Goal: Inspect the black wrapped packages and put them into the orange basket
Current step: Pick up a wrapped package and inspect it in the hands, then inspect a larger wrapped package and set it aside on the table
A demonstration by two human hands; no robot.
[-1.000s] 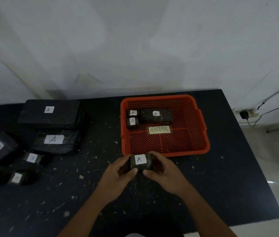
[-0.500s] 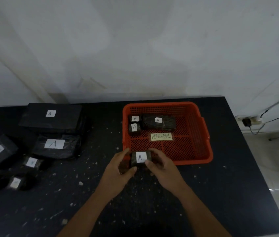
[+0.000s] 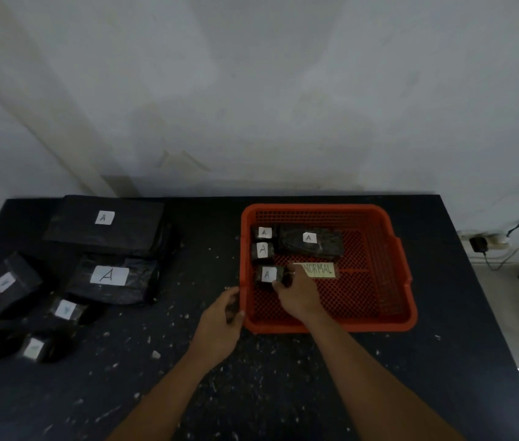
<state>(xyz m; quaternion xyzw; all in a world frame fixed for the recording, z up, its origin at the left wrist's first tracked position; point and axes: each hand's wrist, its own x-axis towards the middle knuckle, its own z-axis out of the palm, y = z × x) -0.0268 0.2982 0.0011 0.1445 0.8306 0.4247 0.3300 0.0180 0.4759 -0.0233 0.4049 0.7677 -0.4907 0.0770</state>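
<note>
The orange basket (image 3: 379, 259) stands on the black table, right of centre. My right hand (image 3: 299, 296) reaches inside it and pinches a small black package (image 3: 267, 275) with a white "A" label, low at the basket's left side. Behind that one lie two more small packages (image 3: 263, 249) and a longer one (image 3: 310, 243). My left hand (image 3: 220, 323) hovers just outside the basket's left front corner with fingers loosely curled, holding nothing.
Several more labelled black packages lie at the table's left: two big ones (image 3: 105, 224) (image 3: 112, 278) and smaller ones (image 3: 64, 310) nearer the front. A yellow "ABNORMAL" note (image 3: 320, 270) lies in the basket. A charger and cable (image 3: 479, 245) are on the floor, right.
My right hand carried the small package from in front of the basket over the rim into its left side. My left hand let go and stayed outside the basket.
</note>
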